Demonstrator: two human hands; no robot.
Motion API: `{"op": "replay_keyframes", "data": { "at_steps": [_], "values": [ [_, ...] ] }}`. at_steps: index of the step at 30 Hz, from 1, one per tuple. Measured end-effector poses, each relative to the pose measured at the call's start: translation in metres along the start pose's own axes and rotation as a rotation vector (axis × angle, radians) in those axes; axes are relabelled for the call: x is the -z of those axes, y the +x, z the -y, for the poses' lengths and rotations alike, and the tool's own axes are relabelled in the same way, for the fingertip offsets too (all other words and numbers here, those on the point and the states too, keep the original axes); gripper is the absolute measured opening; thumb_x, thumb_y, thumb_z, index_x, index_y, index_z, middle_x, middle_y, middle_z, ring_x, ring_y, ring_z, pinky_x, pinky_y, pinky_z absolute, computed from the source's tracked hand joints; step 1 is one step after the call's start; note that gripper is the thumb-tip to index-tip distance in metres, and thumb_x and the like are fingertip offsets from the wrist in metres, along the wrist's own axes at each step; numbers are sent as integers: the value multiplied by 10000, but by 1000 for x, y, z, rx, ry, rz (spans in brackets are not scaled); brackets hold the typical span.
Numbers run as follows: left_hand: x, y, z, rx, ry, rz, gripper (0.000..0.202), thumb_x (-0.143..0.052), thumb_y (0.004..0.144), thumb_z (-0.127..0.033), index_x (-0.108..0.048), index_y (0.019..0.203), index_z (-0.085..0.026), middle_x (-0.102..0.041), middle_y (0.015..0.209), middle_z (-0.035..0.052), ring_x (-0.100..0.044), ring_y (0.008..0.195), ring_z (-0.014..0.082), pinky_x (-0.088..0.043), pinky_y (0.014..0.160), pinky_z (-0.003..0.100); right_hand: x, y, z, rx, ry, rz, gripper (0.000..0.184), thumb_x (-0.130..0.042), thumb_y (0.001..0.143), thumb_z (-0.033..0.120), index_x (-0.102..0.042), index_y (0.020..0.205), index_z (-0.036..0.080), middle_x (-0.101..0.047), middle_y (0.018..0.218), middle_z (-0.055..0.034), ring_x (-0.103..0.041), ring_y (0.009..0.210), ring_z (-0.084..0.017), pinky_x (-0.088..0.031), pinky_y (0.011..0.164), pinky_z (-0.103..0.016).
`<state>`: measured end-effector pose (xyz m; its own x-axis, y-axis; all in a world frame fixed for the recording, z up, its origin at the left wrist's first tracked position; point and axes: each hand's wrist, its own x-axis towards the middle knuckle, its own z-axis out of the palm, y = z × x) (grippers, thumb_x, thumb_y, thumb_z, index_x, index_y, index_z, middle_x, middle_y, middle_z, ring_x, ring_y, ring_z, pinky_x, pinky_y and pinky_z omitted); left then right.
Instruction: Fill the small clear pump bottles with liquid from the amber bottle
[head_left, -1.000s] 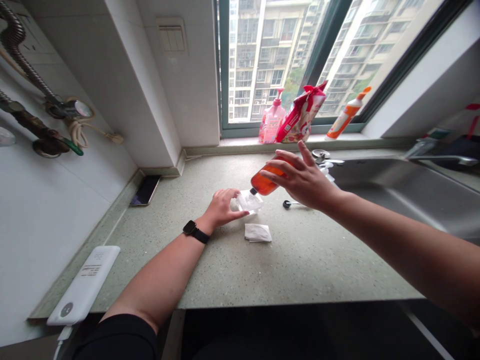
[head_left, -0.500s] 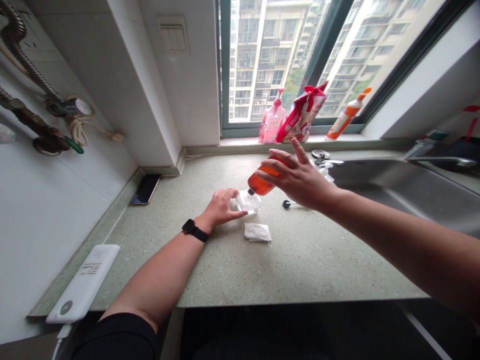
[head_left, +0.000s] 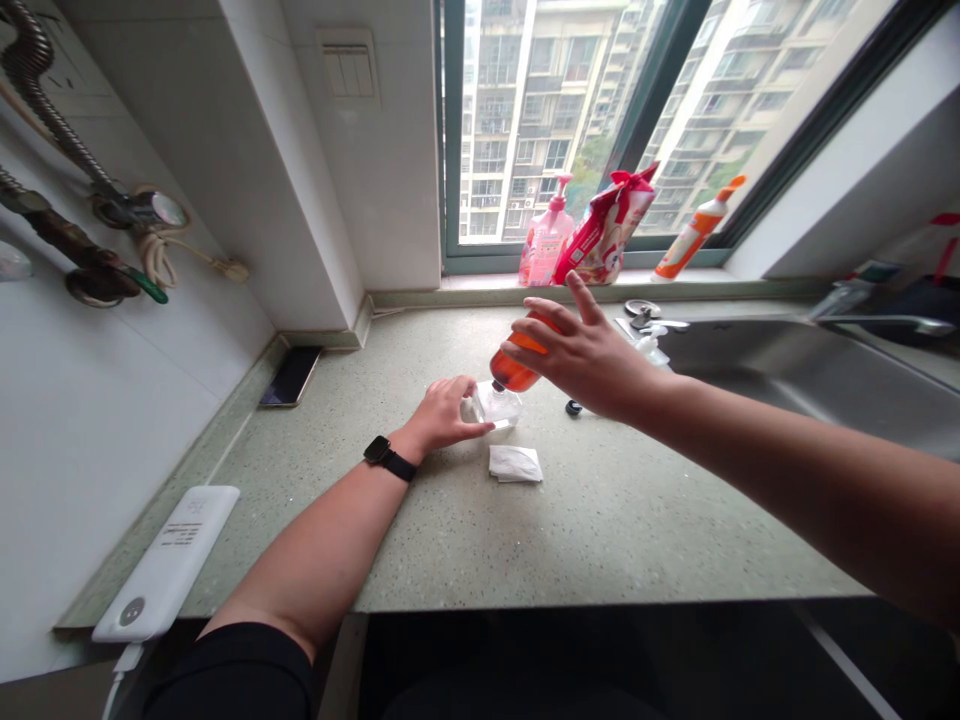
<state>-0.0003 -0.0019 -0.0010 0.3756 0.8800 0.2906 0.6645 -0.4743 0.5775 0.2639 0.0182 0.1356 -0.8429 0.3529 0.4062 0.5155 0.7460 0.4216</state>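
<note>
On the counter, a clear square bottle (head_left: 501, 405) stands with its neck up, and my left hand (head_left: 448, 412) is closed on its left side. My right hand (head_left: 581, 350) grips an orange bottle (head_left: 519, 366) from above and behind. That bottle is tilted steeply, its dark mouth down at the clear bottle's neck. Whether liquid runs between them I cannot tell. Just in front of the clear bottle lies a folded white tissue (head_left: 515, 464). A black cap (head_left: 573, 408) rests beneath my right wrist, and a clear pump dispenser (head_left: 651, 346) is partly hidden behind it.
At right is a steel sink (head_left: 765, 350) with a faucet. A pink pump bottle (head_left: 546, 240), a red bag (head_left: 609, 225) and an orange-white bottle (head_left: 697, 230) stand on the windowsill. A phone (head_left: 291, 377) and a white power bank (head_left: 169, 560) with a cable lie at left.
My right hand has shifted slightly left with the orange bottle, whose mouth is now closer over the clear bottle's neck. My left hand stays in place.
</note>
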Motion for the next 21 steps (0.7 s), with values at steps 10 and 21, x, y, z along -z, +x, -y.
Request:
{"op": "replay_keyframes", "data": {
  "at_steps": [10, 21],
  "values": [
    [0, -1, -2, 6, -16, -7, 559, -855, 821, -594, -560, 1146, -249, -714, 1185, 78, -664, 1118, 323, -486, 1068, 519, 6, 12, 4, 10, -19, 55, 523, -637, 942, 86, -734, 1337, 414, -710, 1332, -3, -520, 1417, -345, -166, 1330, -772],
    [0, -1, -1, 8, -11, -4, 549, -858, 825, -586, -562, 1143, -249, -714, 1198, 81, -664, 1136, 328, -489, 1062, 518, 9, 20, 9, 27, -103, 63, 504, -620, 935, 97, -748, 1314, 405, -739, 1235, -11, -544, 1384, -348, -166, 1300, -818]
  ]
}}
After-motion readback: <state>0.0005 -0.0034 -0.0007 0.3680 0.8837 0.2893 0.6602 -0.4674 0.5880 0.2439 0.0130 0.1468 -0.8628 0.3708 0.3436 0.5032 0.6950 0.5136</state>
